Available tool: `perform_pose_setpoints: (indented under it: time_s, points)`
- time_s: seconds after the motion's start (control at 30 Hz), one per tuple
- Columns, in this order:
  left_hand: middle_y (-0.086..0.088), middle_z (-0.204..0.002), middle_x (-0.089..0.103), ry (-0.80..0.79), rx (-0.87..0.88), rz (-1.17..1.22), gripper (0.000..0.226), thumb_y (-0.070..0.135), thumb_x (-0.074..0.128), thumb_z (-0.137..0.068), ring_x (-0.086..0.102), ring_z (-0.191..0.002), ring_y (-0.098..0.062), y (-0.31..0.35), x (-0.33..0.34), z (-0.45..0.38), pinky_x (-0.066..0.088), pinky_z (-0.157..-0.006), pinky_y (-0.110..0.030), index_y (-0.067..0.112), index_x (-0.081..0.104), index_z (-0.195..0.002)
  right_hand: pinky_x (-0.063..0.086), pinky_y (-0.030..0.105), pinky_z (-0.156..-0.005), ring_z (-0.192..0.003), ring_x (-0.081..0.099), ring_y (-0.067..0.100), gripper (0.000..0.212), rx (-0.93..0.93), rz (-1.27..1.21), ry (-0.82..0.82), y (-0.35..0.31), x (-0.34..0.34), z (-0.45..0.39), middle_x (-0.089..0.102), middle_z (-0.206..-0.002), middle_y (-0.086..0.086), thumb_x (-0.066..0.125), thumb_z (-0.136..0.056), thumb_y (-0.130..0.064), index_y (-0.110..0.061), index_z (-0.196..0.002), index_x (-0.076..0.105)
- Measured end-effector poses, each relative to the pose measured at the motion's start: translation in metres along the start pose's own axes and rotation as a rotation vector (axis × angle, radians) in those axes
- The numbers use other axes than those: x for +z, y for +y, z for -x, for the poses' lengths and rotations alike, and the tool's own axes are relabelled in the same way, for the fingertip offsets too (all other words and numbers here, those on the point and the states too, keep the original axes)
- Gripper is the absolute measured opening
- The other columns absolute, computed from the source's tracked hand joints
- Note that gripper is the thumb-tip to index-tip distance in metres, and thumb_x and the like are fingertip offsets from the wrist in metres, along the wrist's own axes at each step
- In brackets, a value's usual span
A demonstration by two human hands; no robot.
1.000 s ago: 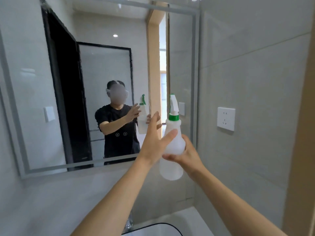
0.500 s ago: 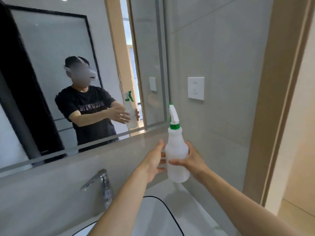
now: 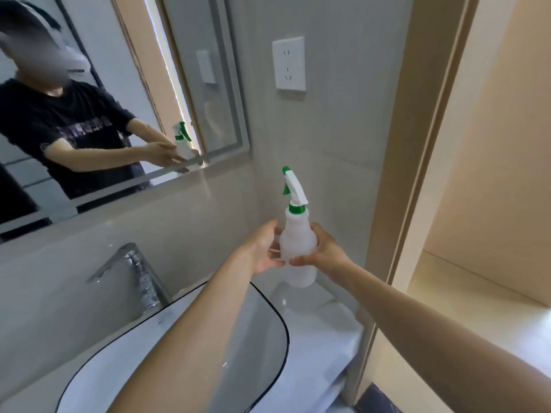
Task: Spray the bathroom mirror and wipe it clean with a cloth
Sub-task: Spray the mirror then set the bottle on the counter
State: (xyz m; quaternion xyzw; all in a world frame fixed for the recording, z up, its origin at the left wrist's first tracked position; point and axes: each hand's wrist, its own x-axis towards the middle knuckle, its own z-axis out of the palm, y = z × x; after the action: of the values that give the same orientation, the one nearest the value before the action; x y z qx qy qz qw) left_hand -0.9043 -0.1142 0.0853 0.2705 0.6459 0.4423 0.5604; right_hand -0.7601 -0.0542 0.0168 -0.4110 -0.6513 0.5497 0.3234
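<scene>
The right hand has its grip wrapped round the body of the spray bottle, thumb in front and fingers behind it. The left hand rests against the bottle's other side, fingers only loosely curved and the thumb touching the plastic; whether it truly grips cannot be told. The bottle stands upright at centre frame, just above the white table, with its green-and-white trigger head pointing toward the upper left. Its translucent white body hides whatever is inside. Both forearms reach in from the bottom edge, meeting at the bottle. The mirror fills the upper left. The faucet and the black-rimmed sink lie lower left. A wall socket sits above the bottle.
</scene>
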Motion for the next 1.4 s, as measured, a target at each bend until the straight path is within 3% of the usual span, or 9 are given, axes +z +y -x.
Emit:
perform_pose_setpoints:
  time_s: [0.13,0.23,0.33,0.4,0.63,0.8,0.97,1.27,1.4]
  points:
    - [-0.014,-0.088,0.058,-0.014,-0.078,-0.004,0.034,0.041,0.040,-0.101,0.056,-0.078,-0.028,-0.028,0.015,-0.008,0.049,-0.073,-0.037,0.012,0.054,-0.092,0.050,0.024,-0.075,-0.100,0.061,0.017,0.086,0.051,0.055,-0.014,0.034,-0.004,0.011,0.064,-0.110,-0.004,0.090,-0.059,0.001,-0.024,-0.131,0.049]
    - [-0.013,-0.090,0.061,-0.025,-0.144,0.027,0.030,0.038,0.044,-0.100,0.058,-0.084,-0.029,-0.051,0.026,-0.017,0.051,-0.076,-0.036,0.012,0.057,-0.092,0.051,0.032,-0.083,-0.105,0.060,0.023,0.086,0.100,0.110,-0.023,0.065,-0.005,0.016,0.063,-0.110,-0.003,0.091,-0.059,-0.001,-0.030,-0.128,0.046]
    - [-0.013,-0.092,0.060,-0.002,-0.195,0.048,0.032,0.034,0.037,-0.103,0.058,-0.095,-0.031,-0.072,0.035,-0.029,0.051,-0.074,-0.037,0.011,0.055,-0.091,0.048,0.034,-0.088,-0.111,0.056,0.026,0.088,0.144,0.148,-0.025,0.091,-0.007,0.021,0.059,-0.115,-0.001,0.091,-0.062,-0.003,-0.029,-0.132,0.044]
    - [-0.012,-0.094,0.059,0.018,-0.223,0.058,0.032,0.035,0.033,-0.105,0.058,-0.100,-0.032,-0.084,0.041,-0.038,0.051,-0.073,-0.038,0.011,0.054,-0.096,0.049,0.035,-0.081,-0.111,0.055,0.027,0.087,0.175,0.163,-0.034,0.107,-0.009,0.021,0.058,-0.111,-0.005,0.089,-0.065,-0.003,-0.033,-0.131,0.041]
    - [-0.012,-0.098,0.059,0.052,-0.301,0.097,0.033,0.036,0.033,-0.105,0.057,-0.099,-0.030,-0.119,0.048,-0.072,0.050,-0.091,-0.041,0.010,0.051,-0.113,0.056,0.044,-0.085,-0.110,0.050,0.024,0.085,0.275,0.272,-0.086,0.144,-0.008,0.011,0.049,-0.099,-0.015,0.085,-0.071,-0.002,-0.023,-0.139,0.039]
    - [-0.012,-0.105,0.059,0.074,-0.320,0.125,0.028,0.034,0.034,-0.105,0.056,-0.102,-0.030,-0.133,0.046,-0.088,0.049,-0.095,-0.042,0.013,0.053,-0.107,0.055,0.041,-0.084,-0.112,0.050,0.026,0.088,0.302,0.301,-0.117,0.159,-0.007,0.003,0.050,-0.115,-0.003,0.084,-0.072,-0.004,-0.023,-0.144,0.037]
    - [-0.012,-0.108,0.059,0.094,-0.314,0.138,0.028,0.032,0.034,-0.105,0.057,-0.111,-0.032,-0.136,0.044,-0.097,0.049,-0.087,-0.039,0.014,0.055,-0.102,0.056,0.040,-0.083,-0.111,0.048,0.024,0.087,0.333,0.261,-0.135,0.162,-0.011,-0.004,0.050,-0.115,-0.003,0.079,-0.073,0.003,-0.026,-0.145,0.038]
    - [-0.013,-0.099,0.057,0.083,-0.307,0.162,0.026,0.027,0.034,-0.104,0.054,-0.103,-0.031,-0.143,0.043,-0.097,0.049,-0.091,-0.039,0.015,0.053,-0.092,0.054,0.054,-0.095,-0.128,0.052,0.022,0.077,0.392,0.020,-0.118,0.168,-0.022,-0.001,0.053,-0.142,-0.002,0.037,-0.083,0.019,-0.026,-0.144,0.044]
    - [-0.012,-0.105,0.049,0.107,-0.279,0.108,0.031,0.033,0.039,-0.103,0.049,-0.101,-0.029,-0.137,0.032,-0.092,0.045,-0.095,-0.037,0.011,0.056,-0.117,0.046,0.047,-0.106,-0.131,0.048,0.021,0.066,0.403,-0.044,-0.005,0.141,-0.028,-0.006,0.044,-0.151,-0.002,0.036,-0.095,0.010,-0.027,-0.150,0.040]
